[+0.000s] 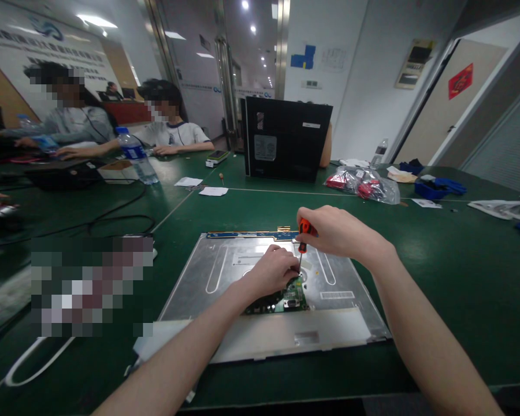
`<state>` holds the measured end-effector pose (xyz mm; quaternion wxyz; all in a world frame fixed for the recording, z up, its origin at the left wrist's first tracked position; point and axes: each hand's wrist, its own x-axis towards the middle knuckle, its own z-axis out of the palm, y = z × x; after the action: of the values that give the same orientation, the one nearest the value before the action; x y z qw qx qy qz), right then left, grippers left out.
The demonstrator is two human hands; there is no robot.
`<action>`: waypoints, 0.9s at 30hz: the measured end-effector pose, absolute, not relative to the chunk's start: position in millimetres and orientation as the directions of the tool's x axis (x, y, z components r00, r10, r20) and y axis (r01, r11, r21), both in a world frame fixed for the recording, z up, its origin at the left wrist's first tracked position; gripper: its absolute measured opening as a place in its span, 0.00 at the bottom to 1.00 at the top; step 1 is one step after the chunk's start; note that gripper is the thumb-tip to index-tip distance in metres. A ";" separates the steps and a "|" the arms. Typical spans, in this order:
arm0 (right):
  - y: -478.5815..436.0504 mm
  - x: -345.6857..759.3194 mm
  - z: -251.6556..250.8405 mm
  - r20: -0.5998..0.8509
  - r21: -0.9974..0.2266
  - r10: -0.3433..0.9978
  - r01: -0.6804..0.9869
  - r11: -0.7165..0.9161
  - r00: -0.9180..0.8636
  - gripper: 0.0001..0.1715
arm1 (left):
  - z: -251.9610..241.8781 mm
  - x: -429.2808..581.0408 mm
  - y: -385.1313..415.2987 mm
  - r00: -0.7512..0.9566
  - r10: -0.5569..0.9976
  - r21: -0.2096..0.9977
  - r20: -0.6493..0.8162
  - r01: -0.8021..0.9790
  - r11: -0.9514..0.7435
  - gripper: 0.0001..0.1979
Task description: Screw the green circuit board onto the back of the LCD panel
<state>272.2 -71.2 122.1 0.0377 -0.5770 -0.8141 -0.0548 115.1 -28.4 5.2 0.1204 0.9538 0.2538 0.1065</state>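
Note:
My right hand [323,228] is wrapped round the orange-and-black handle of a screwdriver [303,245]. Its thin shaft points down to the upper edge of a green circuit board [295,297]. Beside the screwdriver's tip, my left hand [277,268] has its fingers drawn together over the board; whatever they pinch, if anything, is hidden. The board rests on the back of a silver display panel [225,303], which lies flat on the table. A narrow blue circuit strip [242,235] runs along the panel's far edge.
A black computer case [286,138] stands across the green table [437,277]. Red items in a plastic bag [364,185] and blue gloves [439,188] lie at the right. A water bottle [137,156], a small box [119,172] and cables are left, where two people sit.

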 end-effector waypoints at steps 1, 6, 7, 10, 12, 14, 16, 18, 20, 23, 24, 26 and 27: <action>-71.0 271.8 122.0 0.132 0.049 0.936 0.945 0.323 -0.327 0.12 | 5.4 115.2 -28.8 0.847 0.512 0.282 0.144 0.461 -0.842 0.05; -70.3 272.0 119.4 0.143 0.024 0.919 0.930 0.367 -0.367 0.11 | 4.6 115.9 -28.9 0.842 0.519 0.274 0.151 0.468 -0.840 0.05; -69.9 272.1 118.5 0.147 0.014 0.914 0.925 0.380 -0.378 0.09 | 4.2 116.1 -28.4 0.843 0.517 0.273 0.148 0.467 -0.841 0.05; -67.8 272.1 115.5 0.171 -0.004 0.910 0.924 0.383 -0.377 0.09 | 3.1 116.8 -26.8 0.848 0.512 0.261 0.141 0.467 -0.845 0.05; -66.1 272.1 114.1 0.179 -0.001 0.917 0.932 0.362 -0.356 0.11 | 2.7 117.2 -26.2 0.847 0.512 0.252 0.142 0.469 -0.846 0.05; -65.1 272.6 113.5 0.176 0.009 0.925 0.940 0.341 -0.337 0.11 | 2.4 117.3 -26.0 0.846 0.513 0.250 0.146 0.470 -0.846 0.05; -65.2 273.4 113.9 0.172 0.012 0.926 0.941 0.338 -0.335 0.11 | 2.4 117.1 -26.3 0.846 0.511 0.253 0.152 0.466 -0.848 0.05; -66.1 274.1 114.5 0.168 0.010 0.923 0.937 0.350 -0.347 0.10 | 2.4 116.6 -26.7 0.845 0.510 0.259 0.163 0.462 -0.848 0.05; -66.9 274.1 114.7 0.160 0.011 0.917 0.930 0.368 -0.364 0.08 | 2.4 116.3 -26.9 0.844 0.509 0.266 0.169 0.458 -0.848 0.05; -67.0 273.1 114.2 0.163 0.032 0.917 0.931 0.365 -0.365 0.07 | 2.4 116.1 -26.8 0.846 0.508 0.268 0.163 0.457 -0.848 0.05; -66.8 272.9 114.1 0.166 0.038 0.918 0.932 0.360 -0.361 0.07 | 2.4 116.0 -26.7 0.847 0.507 0.267 0.161 0.457 -0.848 0.05; -66.6 273.3 114.6 0.165 0.036 0.919 0.934 0.357 -0.358 0.08 | 2.5 115.6 -26.7 0.846 0.508 0.270 0.163 0.457 -0.847 0.04; -66.9 274.0 115.3 0.163 0.030 0.919 0.933 0.358 -0.358 0.08 | 2.7 115.3 -26.9 0.845 0.508 0.275 0.166 0.456 -0.847 0.04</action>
<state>274.0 -66.9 115.3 0.0590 -0.5634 -0.8220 -0.0585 115.3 -26.9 2.7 0.1132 0.9538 0.2527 0.1169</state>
